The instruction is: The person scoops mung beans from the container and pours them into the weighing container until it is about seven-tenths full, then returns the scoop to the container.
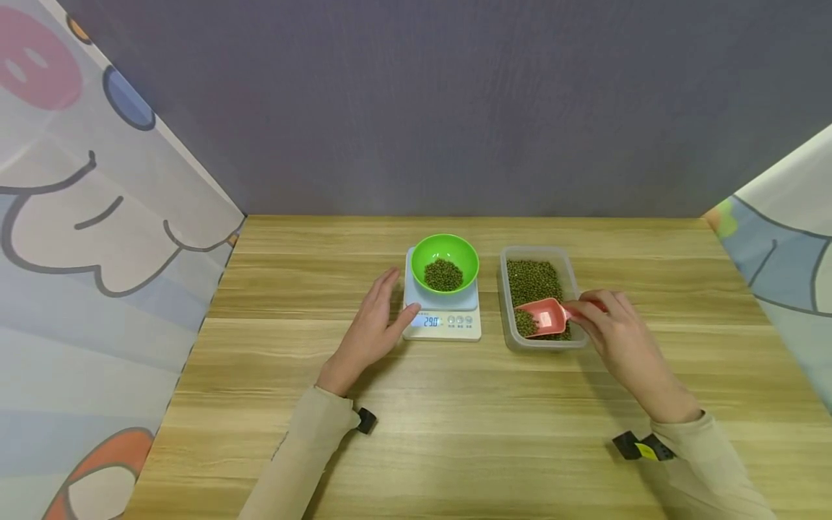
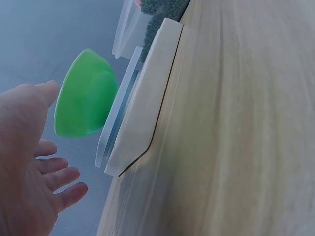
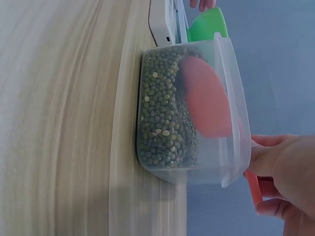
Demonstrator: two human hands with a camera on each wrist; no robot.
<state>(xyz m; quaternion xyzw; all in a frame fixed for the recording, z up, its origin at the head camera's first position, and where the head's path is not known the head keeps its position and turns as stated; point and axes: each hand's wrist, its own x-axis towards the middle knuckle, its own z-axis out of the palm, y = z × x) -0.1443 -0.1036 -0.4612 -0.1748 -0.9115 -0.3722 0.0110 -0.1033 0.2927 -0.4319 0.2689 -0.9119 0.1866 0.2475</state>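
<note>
My right hand [image 1: 620, 339] grips the handle of a pink scoop [image 1: 550, 315], whose bowl lies inside a clear plastic box [image 1: 575, 271] of mung beans [image 1: 533, 280]. Some beans sit in the scoop's front. Through the box wall in the right wrist view, the scoop [image 3: 204, 98] appears above the beans. My left hand [image 1: 370, 328] is beside a white kitchen scale [image 1: 448, 332], fingers extended and holding nothing. On the scale stands a green bowl [image 1: 425, 253] with a small heap of mung beans [image 1: 444, 275]. The display [image 1: 429, 322] seems to read 29.0.
The scale and box stand side by side on a wood-grain table [image 1: 494, 419]. Behind them rises a grey wall [image 1: 455, 108]. Cartoon-printed panels [image 1: 97, 289] flank the table on both sides. Each wrist carries a small black device [image 1: 367, 420].
</note>
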